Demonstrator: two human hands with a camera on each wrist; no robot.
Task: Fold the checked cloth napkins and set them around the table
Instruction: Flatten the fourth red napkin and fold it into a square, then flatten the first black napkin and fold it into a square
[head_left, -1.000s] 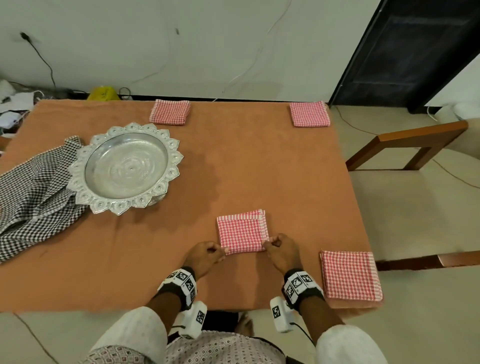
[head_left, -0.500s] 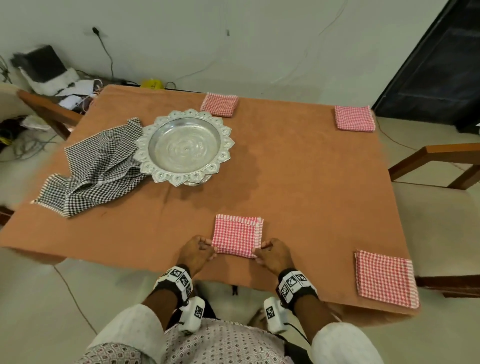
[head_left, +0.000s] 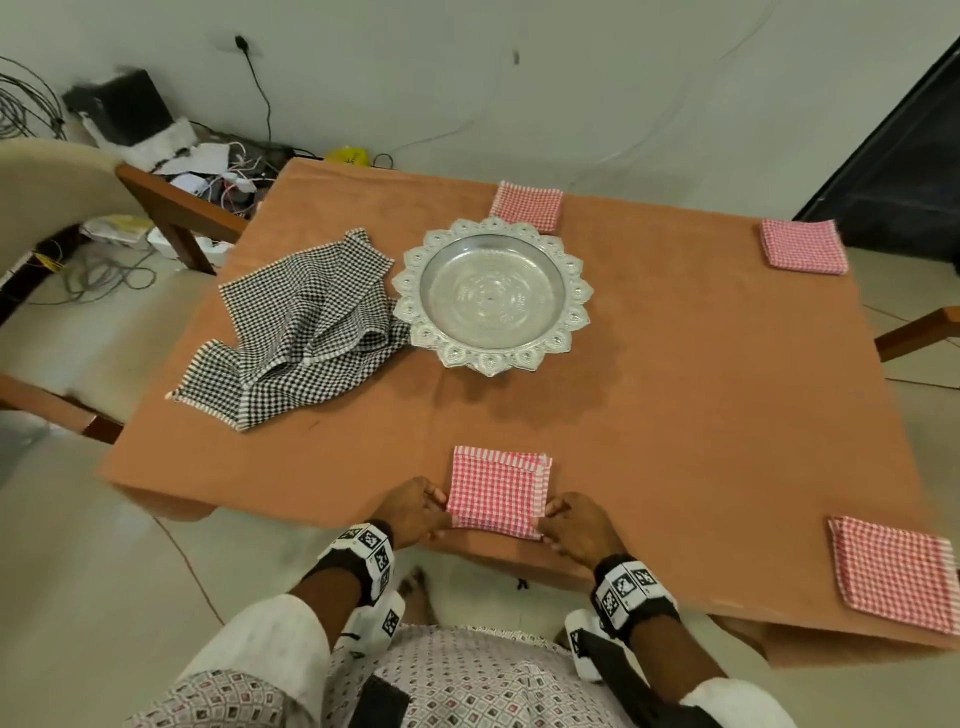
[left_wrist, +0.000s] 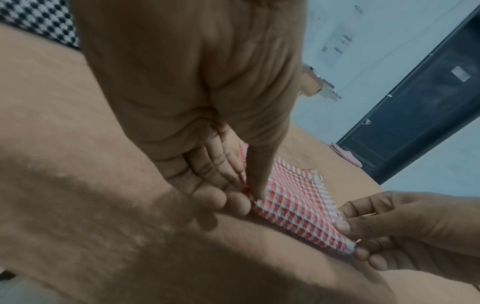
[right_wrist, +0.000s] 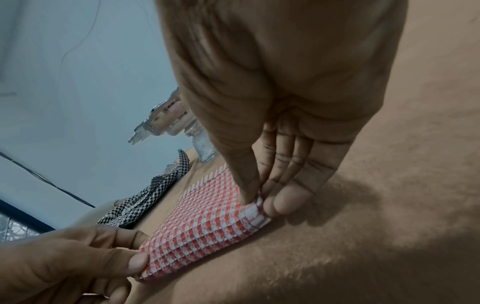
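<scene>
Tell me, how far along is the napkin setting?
Three folded red napkins already lie at table corners: far middle, far right, near right. A fourth folded napkin is pinched at its near corners by the left hand and right hand. The black checked cloth beside the silver tray remains crumpled, unfolded.

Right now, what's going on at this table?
A person is setting out folded napkins. Both hands pinch the near corners of a folded red checked napkin at the table's near edge: left hand on its left corner, right hand on its right. Three other red napkins already lie folded: two at the far edge, one at the near right corner. An unfolded black checked cloth lies beside the silver tray.
</scene>
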